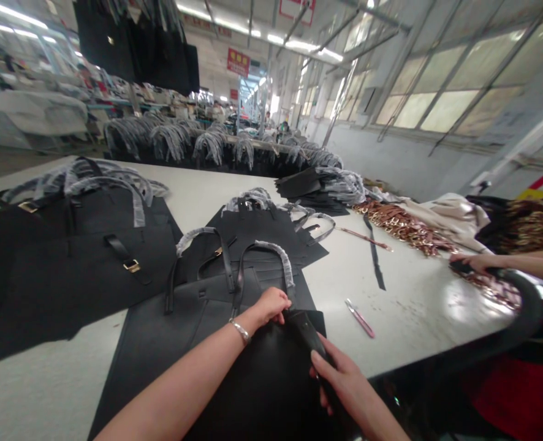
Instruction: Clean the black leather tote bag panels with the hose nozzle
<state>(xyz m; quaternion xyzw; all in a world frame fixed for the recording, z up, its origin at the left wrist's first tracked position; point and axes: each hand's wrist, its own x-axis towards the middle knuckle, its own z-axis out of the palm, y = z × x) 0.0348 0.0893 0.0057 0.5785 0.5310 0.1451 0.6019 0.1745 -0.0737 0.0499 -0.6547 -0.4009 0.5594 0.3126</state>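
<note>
The black bag panel [161,327] is looking like smooth, mostly matt leather, while crinkled clear plastic wrapping [282,257] is shining around its handle. A gold buckle [132,266] and a silver bracelet [241,331] are gleaming like polished metal. The smooth table [345,266] is reflecting light glossily; beige cloth [458,214] is looking soft, matt and wrinkled.

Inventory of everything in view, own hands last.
table: 1, white, centre
front panel: 1, black, bottom centre
front handles: 2, black, clear-wrapped, centre
left panels: several, black, table left
rear panels: several, black, table centre
brown straps: many, brown, table right
loose strip: 1, black, table right
tool: 1, pink, table right
wrapped handles: many, greyish, behind table
hanging panels: several, black, upper left
windows: several, pale, upper right
co-worker's hand: at least 1, right edge
long piece: 1, black, bottom centre
left hand: 1, beside front handles
right hand: 1, holding long piece
</note>
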